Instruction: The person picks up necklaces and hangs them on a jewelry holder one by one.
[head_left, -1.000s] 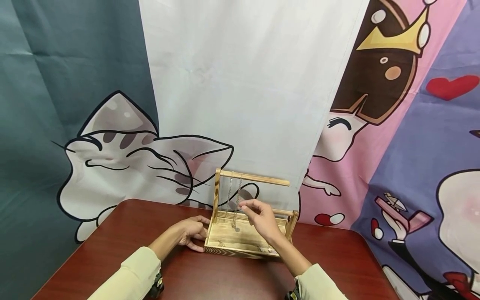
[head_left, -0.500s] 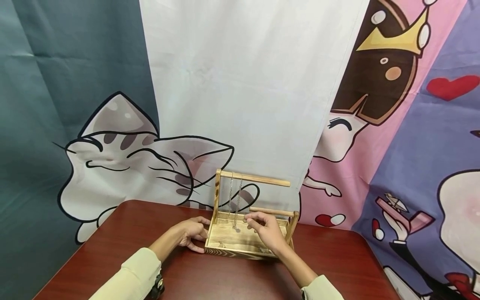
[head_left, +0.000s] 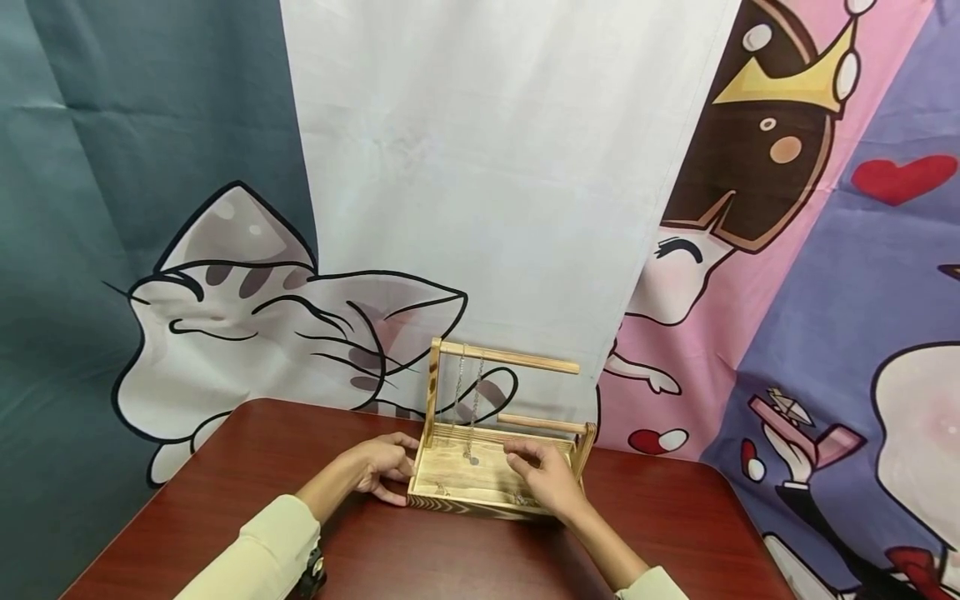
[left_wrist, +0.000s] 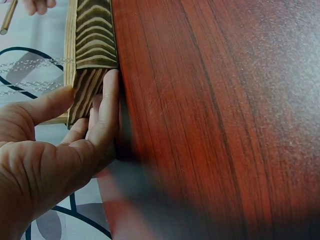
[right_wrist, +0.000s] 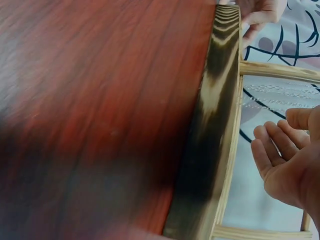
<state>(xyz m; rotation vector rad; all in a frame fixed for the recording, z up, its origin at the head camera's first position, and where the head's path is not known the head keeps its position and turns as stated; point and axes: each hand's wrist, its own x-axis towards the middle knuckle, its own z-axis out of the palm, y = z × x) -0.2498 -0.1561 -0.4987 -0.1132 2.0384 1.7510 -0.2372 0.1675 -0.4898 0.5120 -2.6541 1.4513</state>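
Observation:
A wooden jewelry stand point(head_left: 480, 508), a shallow tray with a tall bar and a lower bar above it, rests on the table. From the tall bar hangs a silver chain necklace point(head_left: 476, 404), its round pendant point(head_left: 473, 461) over the tray. My left hand point(head_left: 386, 468) grips the stand's left end; in the left wrist view its thumb and fingers point(left_wrist: 109, 107) lie against the patterned end of the tray point(left_wrist: 95, 40). Over the right part of the tray is my right hand point(head_left: 546, 479), holding nothing, its fingers loosely bent in the right wrist view point(right_wrist: 287, 150).
Small jewelry pieces point(head_left: 442, 489) lie in the tray's front left, with others point(head_left: 524, 500) near the right hand. A dark red table point(head_left: 442, 554) carries the stand. Close behind hangs a cartoon-printed curtain point(head_left: 480, 208).
My right hand has let go of the necklace chain and moved down and right, over the tray. The necklace hangs from the bar. My left hand has stayed at the stand's end.

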